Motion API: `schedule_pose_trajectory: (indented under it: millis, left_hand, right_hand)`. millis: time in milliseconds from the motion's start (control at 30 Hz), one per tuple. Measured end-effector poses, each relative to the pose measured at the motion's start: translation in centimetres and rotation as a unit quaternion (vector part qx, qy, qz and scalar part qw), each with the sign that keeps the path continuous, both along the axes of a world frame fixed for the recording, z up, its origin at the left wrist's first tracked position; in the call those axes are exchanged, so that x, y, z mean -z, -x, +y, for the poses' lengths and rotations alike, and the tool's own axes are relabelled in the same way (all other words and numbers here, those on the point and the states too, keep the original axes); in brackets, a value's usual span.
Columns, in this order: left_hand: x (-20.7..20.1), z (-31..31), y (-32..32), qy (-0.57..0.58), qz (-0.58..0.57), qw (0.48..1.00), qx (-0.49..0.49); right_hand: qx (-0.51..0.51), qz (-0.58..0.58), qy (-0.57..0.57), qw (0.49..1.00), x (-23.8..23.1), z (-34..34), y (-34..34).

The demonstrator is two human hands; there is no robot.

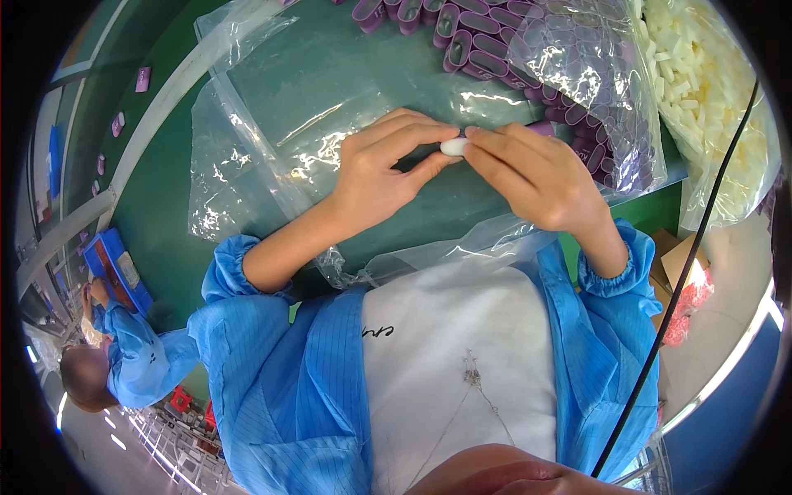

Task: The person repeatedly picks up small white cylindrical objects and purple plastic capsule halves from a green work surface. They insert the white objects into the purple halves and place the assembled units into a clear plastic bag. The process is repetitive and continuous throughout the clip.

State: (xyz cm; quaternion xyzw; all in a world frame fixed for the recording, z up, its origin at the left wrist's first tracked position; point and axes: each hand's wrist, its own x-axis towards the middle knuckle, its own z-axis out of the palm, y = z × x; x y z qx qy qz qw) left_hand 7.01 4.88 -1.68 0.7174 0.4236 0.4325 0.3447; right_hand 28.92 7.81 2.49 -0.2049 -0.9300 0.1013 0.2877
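Over the middle of the plastic-covered table, my two hands meet at a small white oval piece [454,147]. The thumb and fingers of my left hand [375,165] pinch it from the left. From the right, the closed fingertips of my right hand [536,169] press on the same piece. A dark purplish bit shows just above the white one, mostly covered by fingertips; whether the two are joined I cannot tell. Beyond my right hand lies a heap of purple oval shells [483,62], open at the end, partly under clear plastic film [569,41].
A clear bag of cream-white small parts [701,107] stands at the far right. Clear sheeting [239,165] covers the green table. A black cable [701,239] crosses the right side. Cardboard boxes [672,260] sit lower right. At left, another person [140,355] works by a blue tray [115,268].
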Motion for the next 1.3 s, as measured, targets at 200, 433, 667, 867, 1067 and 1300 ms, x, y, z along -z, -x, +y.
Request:
schedule_pose_trajectory:
  millis: [200, 433, 667, 867, 1067, 1300]
  left_hand:
    - [0.0, -0.1, 0.0, -0.010, 0.007, 1.000, 0.004]
    - [0.6, -0.3, -0.1, -0.231, 0.127, 0.964, 0.012]
    - [-0.4, -0.2, -0.2, -0.167, 0.113, 0.979, 0.003]
    - [-2.1, 4.3, 10.8, -0.041, 0.063, 0.963, -0.258]
    - [-1.5, 17.3, 31.9, 0.055, 0.254, 0.951, -0.166]
    - [0.1, 18.8, 28.6, -0.250, 0.426, 0.822, -0.283]
  right_hand:
    - [-0.011, -0.006, -0.014, 1.000, 0.9, 0.0, -0.8]
    - [0.017, 0.068, 0.039, 0.997, 2.5, -0.5, -0.8]
    - [0.020, 0.111, 0.135, 0.984, 2.2, -0.5, -1.4]
    - [0.418, 0.193, 0.216, 0.861, -2.0, 2.8, -10.6]
    - [0.626, -0.171, 0.126, 0.751, -0.1, 8.7, -17.1]
    - [0.631, -0.066, 0.097, 0.767, 0.2, 7.3, -17.8]
